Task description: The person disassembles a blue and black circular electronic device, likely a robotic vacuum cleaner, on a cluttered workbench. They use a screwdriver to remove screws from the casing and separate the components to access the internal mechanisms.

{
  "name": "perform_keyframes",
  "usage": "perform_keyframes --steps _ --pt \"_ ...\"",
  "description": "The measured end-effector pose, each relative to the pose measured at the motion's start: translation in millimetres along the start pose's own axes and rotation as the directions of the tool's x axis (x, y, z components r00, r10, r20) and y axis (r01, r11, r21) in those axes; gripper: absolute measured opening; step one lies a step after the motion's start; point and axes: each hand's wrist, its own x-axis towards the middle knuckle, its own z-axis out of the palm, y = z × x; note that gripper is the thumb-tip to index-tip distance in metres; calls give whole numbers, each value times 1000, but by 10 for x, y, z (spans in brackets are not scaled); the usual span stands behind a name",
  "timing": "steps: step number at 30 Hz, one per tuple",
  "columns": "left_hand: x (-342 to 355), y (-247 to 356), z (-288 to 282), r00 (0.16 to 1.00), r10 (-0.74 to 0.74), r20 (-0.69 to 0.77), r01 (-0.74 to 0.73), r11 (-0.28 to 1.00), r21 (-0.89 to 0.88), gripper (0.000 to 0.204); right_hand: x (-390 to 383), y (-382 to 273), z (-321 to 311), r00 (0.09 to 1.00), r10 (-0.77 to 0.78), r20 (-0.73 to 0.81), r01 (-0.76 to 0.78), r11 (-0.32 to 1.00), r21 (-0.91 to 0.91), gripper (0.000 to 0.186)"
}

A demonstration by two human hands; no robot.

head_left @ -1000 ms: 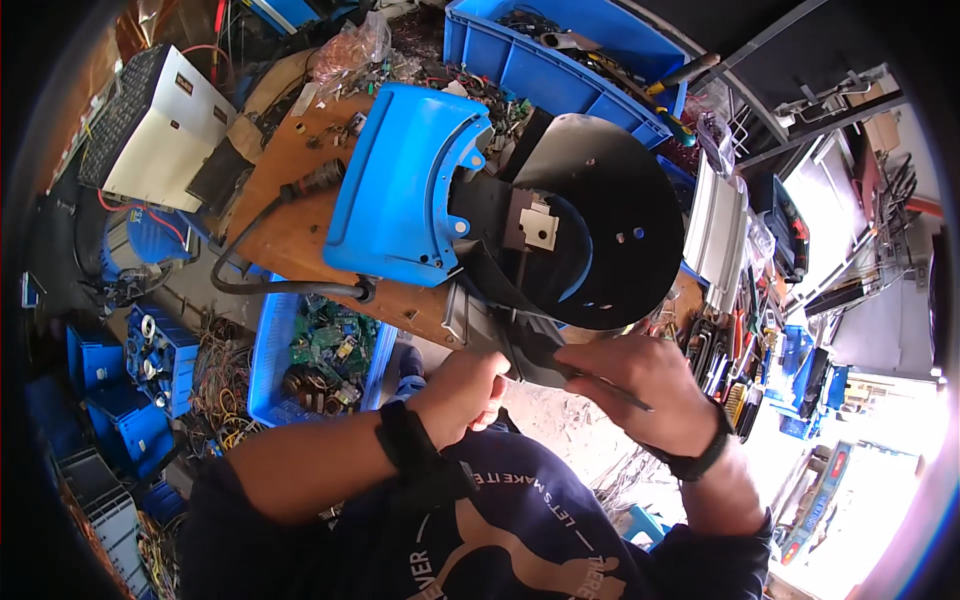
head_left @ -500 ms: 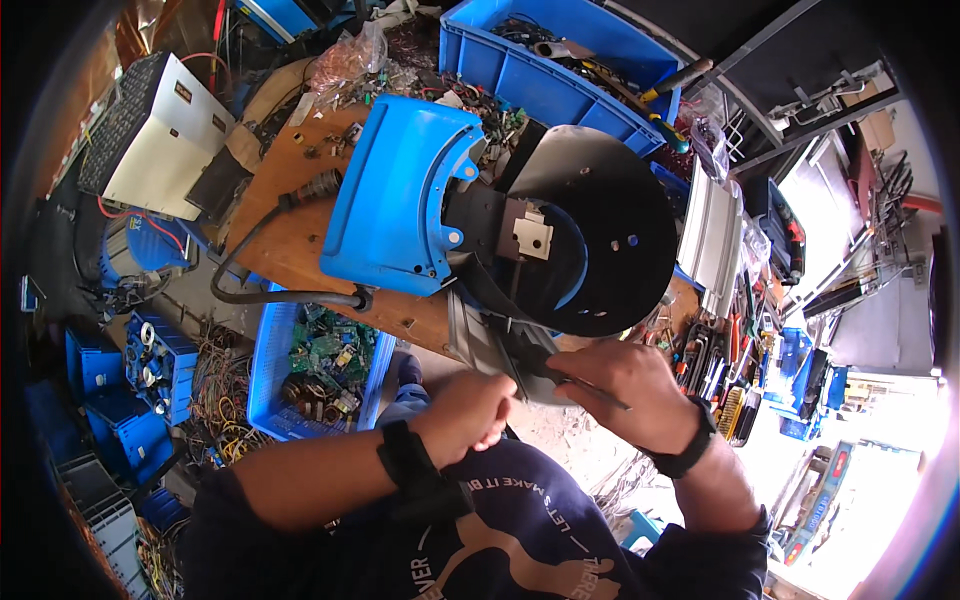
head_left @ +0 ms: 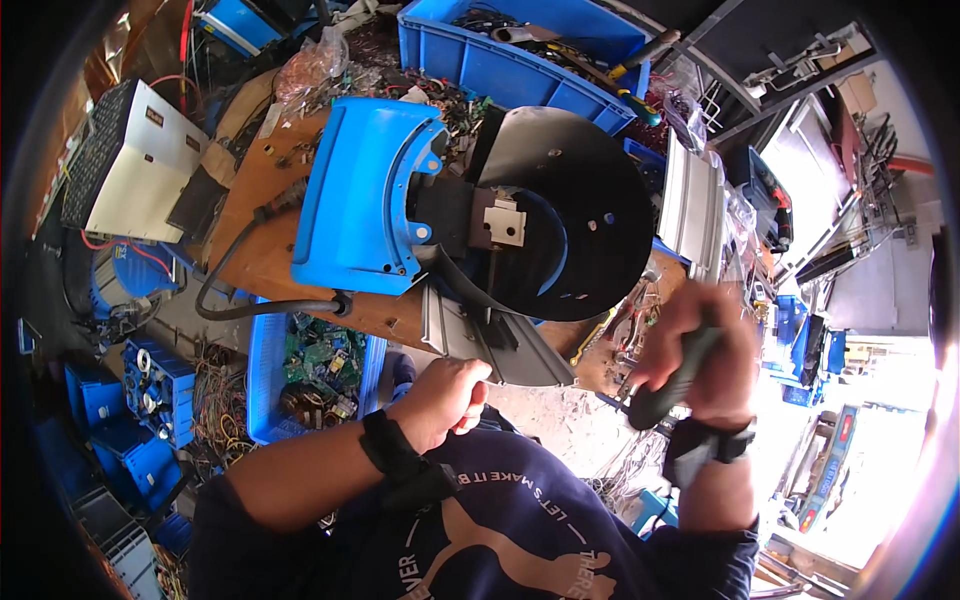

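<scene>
A blue curved housing (head_left: 350,195) lies on the wooden bench, joined to a wide black open drum (head_left: 610,250). Inside the drum sits a pale metal plate (head_left: 504,222). A grey ribbed metal strip (head_left: 535,355) juts from under the drum toward me. My left hand (head_left: 440,400) is closed in front of my body, just short of that strip; whatever its fingers hold is hidden. Off to the right, my right hand (head_left: 705,355) is wrapped round a dark-handled tool (head_left: 665,395). Motion blurs this hand, and the tool's exact kind is unclear.
A black cable (head_left: 230,312) loops off the bench's left side. Below it stands a blue crate (head_left: 262,380) of green circuit boards. Another blue crate (head_left: 500,75) with scrap is at the back. Several hand tools (head_left: 635,325) lie at the bench's right side.
My right hand has swung right and up, away from the metal strip, carrying the dark-handled tool. My left hand stays closed, shifted slightly left. The whole view has shifted a little.
</scene>
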Motion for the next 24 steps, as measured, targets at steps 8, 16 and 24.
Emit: perform_keyframes --steps 8,16,24 --pt "-39 121 -48 997 -80 14 80 996 27 40 -509 184 -258 977 198 -84 -215 866 -452 35" --pt "-171 266 -141 987 -158 24 137 916 377 66 -917 759 -314 954 135 -267 -293 605 -741 35" --pt "-643 322 -630 885 466 -18 -164 349 923 17 -1163 1413 -455 952 102 -288 -296 535 -791 33"
